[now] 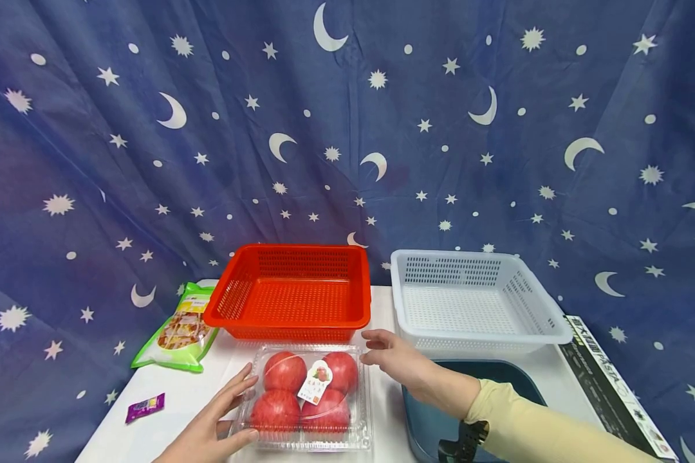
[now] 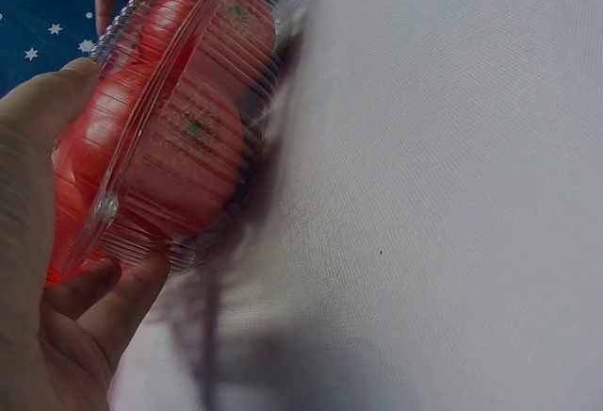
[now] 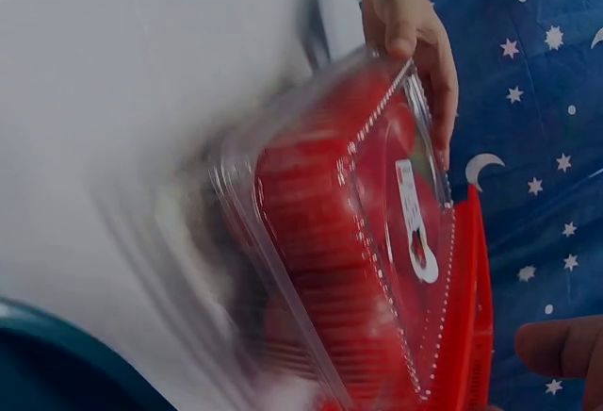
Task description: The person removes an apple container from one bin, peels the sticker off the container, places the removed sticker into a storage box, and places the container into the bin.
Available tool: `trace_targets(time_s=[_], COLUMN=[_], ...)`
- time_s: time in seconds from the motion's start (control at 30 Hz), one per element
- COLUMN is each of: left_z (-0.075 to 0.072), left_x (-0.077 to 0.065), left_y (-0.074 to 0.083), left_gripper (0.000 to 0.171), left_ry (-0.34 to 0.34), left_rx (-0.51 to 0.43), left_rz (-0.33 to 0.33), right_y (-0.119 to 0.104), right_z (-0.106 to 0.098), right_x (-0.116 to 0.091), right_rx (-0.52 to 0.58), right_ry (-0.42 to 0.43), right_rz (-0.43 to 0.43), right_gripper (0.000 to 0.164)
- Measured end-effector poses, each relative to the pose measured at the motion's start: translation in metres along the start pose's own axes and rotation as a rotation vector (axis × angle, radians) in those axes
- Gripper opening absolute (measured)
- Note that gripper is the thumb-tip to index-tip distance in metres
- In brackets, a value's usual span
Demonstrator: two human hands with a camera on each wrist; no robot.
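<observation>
A clear plastic clamshell box [image 1: 309, 399] of several red round fruits with a label on its lid lies on the white table [image 1: 174, 399], near the front edge. My left hand [image 1: 220, 418] grips its left side, fingers along the edge and thumb at the front corner. In the left wrist view, my left hand [image 2: 57, 317] has its fingers curled under the box [image 2: 170, 147]. My right hand [image 1: 390, 357] hovers open at the box's right rear corner, fingers stretched out. In the right wrist view one right fingertip [image 3: 556, 345] shows apart from the box [image 3: 349, 241].
A red basket [image 1: 292, 292] stands empty behind the box, with a white basket [image 1: 475, 299] to its right. On the left lie a green snack bag [image 1: 179, 328] and a purple packet [image 1: 145, 407]. A dark teal tub [image 1: 498, 376] sits under my right forearm. A black carton [image 1: 608, 379] lies far right.
</observation>
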State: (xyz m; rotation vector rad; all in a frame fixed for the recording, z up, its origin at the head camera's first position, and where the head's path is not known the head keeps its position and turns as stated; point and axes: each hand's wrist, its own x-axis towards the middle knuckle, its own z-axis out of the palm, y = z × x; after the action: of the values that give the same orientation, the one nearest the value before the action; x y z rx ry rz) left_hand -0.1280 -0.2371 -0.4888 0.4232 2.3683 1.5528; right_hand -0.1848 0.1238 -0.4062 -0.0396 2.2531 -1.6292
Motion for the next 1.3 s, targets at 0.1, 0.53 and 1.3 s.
trace_targets(time_s=[0.1, 0.53, 1.3], left_z=[0.000, 0.001, 0.001], left_x=[-0.001, -0.003, -0.001], left_y=[0.000, -0.005, -0.007], left_gripper=[0.078, 0.077, 0.069], left_ry=[-0.003, 0.006, 0.043], left_rx=[-0.018, -0.049, 0.009], left_rz=[0.024, 0.081, 0.173], right_y=[-0.004, -0.007, -0.011], right_z=[0.000, 0.006, 0.027], right_x=[0.005, 0.037, 0.056], right_rx=[-0.071, -0.243, -0.729], right_ry=[0.006, -0.094, -0.114], right_rz=[-0.081, -0.303, -0.575], right_gripper=[0.046, 0.034, 0.018])
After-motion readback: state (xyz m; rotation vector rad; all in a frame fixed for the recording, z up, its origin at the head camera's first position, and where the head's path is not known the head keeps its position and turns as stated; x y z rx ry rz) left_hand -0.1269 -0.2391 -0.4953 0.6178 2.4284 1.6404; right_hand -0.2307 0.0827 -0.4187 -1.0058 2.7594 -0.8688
